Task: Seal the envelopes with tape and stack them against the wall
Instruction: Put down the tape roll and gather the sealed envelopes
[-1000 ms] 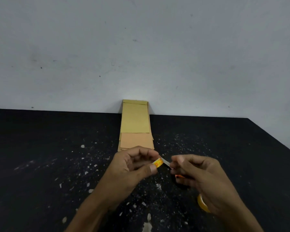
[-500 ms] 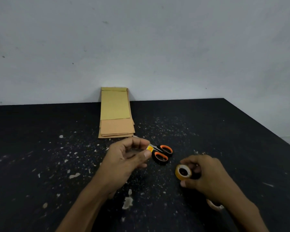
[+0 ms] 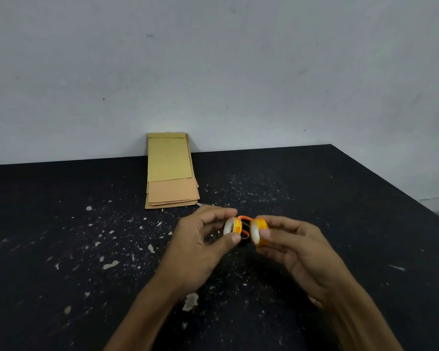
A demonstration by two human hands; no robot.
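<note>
While both my forearms reach up from the 6 o'clock edge of the view, my left hand (image 3: 200, 247) pinches a small roll of tape (image 3: 233, 226) between thumb and curled fingers, its open core turned toward me. Just beside it, at 3 o'clock from that roll, my right hand (image 3: 297, 252) grips a second roll of tape (image 3: 259, 231) the same way, thumb on the near rim and fingers curled behind; the two rolls are close but I cannot tell whether they touch. Between and just beyond them lie the scissors (image 3: 245, 219), of which only the orange handle loops show. All of this is above the black table (image 3: 61, 249), flecked with pale chips. Farther off, toward 11 o'clock, the stack of brown envelopes (image 3: 171, 178) lies flat, its far end leaning up against the wall (image 3: 213, 72).
</note>
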